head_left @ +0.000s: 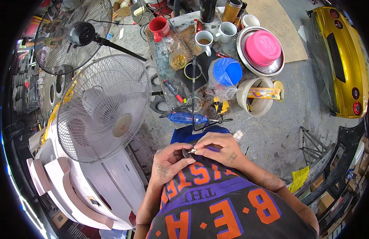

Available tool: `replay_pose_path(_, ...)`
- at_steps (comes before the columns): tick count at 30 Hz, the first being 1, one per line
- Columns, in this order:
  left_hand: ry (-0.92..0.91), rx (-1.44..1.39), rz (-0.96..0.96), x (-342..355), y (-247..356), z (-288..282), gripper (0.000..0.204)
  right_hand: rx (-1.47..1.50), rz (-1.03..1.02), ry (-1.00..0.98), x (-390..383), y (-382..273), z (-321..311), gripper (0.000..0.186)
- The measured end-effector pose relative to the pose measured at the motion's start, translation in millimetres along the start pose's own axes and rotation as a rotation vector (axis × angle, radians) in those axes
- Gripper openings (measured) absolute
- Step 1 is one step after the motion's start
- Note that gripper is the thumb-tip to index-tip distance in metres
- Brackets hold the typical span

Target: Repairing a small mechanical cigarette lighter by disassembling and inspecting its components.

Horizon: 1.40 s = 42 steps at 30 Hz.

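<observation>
My left hand (168, 160) and my right hand (217, 144) meet close to my chest, just above my dark shirt. Together they pinch a small dark curved piece (188, 151). In my right hand there is also a thin tool with a purple shaft (211, 149) and a pale tip, pressed against the piece. What kind of piece it is I cannot tell, as my fingers cover most of it. A blue rotary tool (187, 117) lies on the low table (168, 67) right in front of my hands.
The cluttered table holds a red mug (159, 28), white cups (204, 40), a blue lid in a plastic bag (227, 71), a pink bowl (263, 47) on a metal tray and a beige bucket (257, 102). Two fans (104, 107) stand left. A gold model car (343, 59) sits right.
</observation>
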<state>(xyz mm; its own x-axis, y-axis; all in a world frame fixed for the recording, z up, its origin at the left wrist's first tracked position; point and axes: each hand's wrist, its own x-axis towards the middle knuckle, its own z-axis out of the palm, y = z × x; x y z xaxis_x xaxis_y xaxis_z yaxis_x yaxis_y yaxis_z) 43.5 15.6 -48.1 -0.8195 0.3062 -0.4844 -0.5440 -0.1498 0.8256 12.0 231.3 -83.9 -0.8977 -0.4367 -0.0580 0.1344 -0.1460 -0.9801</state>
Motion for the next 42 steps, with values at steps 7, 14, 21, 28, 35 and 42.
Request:
replay_pose_path(7,0.007,0.093,0.134,8.0,-3.4,5.5,0.031,0.175,0.272,-0.028,-7.7,9.8,-5.1,0.015)
replay_pose_path(14,0.139,0.041,0.116,5.9,-17.8,-5.6,0.023,0.044,0.212,0.059,47.2,58.9,-36.0,0.019)
replay_pose_path(21,0.196,0.037,0.139,-6.1,-14.6,-9.0,0.022,-0.827,-0.007,0.431,211.9,180.0,-80.0,0.025)
replay_pose_path(28,0.398,-0.022,0.167,-36.8,-22.1,-45.1,0.021,-0.945,0.301,0.605,258.0,217.7,-82.5,0.047)
replay_pose_path(35,0.327,-0.015,0.123,-46.1,-4.1,-87.3,0.020,-1.022,0.037,0.822,234.4,226.8,-93.9,0.036)
replay_pose_path(42,0.130,0.047,0.252,-34.4,20.2,-128.9,0.023,-0.138,0.129,0.566,159.9,121.1,-21.3,0.034)
